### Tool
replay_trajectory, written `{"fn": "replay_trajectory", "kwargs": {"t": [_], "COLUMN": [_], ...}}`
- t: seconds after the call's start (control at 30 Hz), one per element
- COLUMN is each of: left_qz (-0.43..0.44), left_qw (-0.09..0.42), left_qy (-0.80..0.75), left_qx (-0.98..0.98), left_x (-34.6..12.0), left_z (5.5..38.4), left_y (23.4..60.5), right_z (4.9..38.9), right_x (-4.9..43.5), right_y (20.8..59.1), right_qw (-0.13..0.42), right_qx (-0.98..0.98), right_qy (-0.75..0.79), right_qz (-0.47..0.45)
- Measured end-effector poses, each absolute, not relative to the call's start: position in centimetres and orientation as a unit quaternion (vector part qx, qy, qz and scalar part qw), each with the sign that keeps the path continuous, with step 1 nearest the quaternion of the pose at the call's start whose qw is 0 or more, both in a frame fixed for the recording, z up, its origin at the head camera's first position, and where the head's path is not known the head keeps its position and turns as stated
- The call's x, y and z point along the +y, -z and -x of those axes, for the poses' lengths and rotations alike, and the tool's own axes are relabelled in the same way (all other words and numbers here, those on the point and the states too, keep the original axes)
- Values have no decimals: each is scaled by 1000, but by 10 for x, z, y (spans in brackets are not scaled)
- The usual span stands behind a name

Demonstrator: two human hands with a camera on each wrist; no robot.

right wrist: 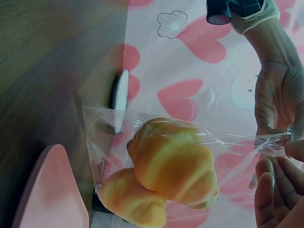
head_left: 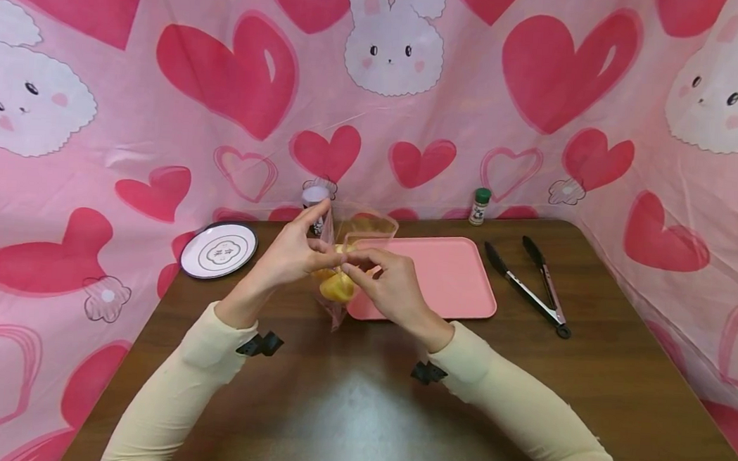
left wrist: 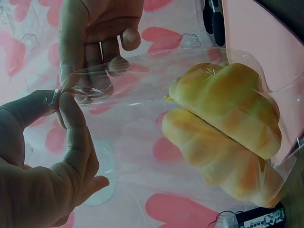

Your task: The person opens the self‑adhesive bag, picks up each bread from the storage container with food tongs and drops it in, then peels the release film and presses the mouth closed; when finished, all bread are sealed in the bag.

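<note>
While both hands are meeting over the worktop [head_left: 352, 399], the left hand [head_left: 294, 250] and the right hand [head_left: 394, 281] are pinching the gathered neck of a clear plastic bag [right wrist: 232, 145], each grip grasping film between thumb and finger. Two bread rolls [right wrist: 173, 161] are nestling against each other at the bag's far end, hanging below the grip and well apart from the fingertips, with a stretch of see-through film running between. From the wearer's side, the bag is overlapping the left end of a pink tray [head_left: 448, 278]. Black-tipped tongs [head_left: 532, 293] are lying to the tray's right, and a white plate [head_left: 220, 251] is resting over on the left.
</note>
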State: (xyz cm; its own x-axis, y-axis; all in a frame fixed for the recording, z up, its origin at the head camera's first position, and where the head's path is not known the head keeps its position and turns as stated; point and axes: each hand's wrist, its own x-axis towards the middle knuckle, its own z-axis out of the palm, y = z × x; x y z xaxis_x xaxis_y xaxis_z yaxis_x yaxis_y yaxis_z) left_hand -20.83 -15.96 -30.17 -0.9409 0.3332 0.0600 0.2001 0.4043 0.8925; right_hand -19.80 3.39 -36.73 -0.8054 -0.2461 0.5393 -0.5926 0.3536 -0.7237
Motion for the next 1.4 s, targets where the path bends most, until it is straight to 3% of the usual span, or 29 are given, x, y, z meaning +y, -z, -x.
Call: {"fn": "replay_trajectory", "kwargs": {"t": [0.3, 0.5, 0.9, 1.4], "left_qz": [-160, -145, -145, -171], "left_qw": [58, 62, 25, 40], "left_qy": [-519, -535, -584, -548], "left_qx": [838, 830, 798, 818], "left_x": [-160, -162, -172, -174], "left_z": [208, 210, 213, 219], "left_y": [302, 303, 300, 310], "right_z": [199, 200, 200, 200], "right_x": [34, 38, 65, 81], "right_y": [367, 367, 348, 325], "right_qw": [171, 192, 250, 255], "right_qx": [-792, -783, -756, -737], "right_qy": [-526, -531, -547, -568], "right_qz": [-259, -263, -257, -263]}}
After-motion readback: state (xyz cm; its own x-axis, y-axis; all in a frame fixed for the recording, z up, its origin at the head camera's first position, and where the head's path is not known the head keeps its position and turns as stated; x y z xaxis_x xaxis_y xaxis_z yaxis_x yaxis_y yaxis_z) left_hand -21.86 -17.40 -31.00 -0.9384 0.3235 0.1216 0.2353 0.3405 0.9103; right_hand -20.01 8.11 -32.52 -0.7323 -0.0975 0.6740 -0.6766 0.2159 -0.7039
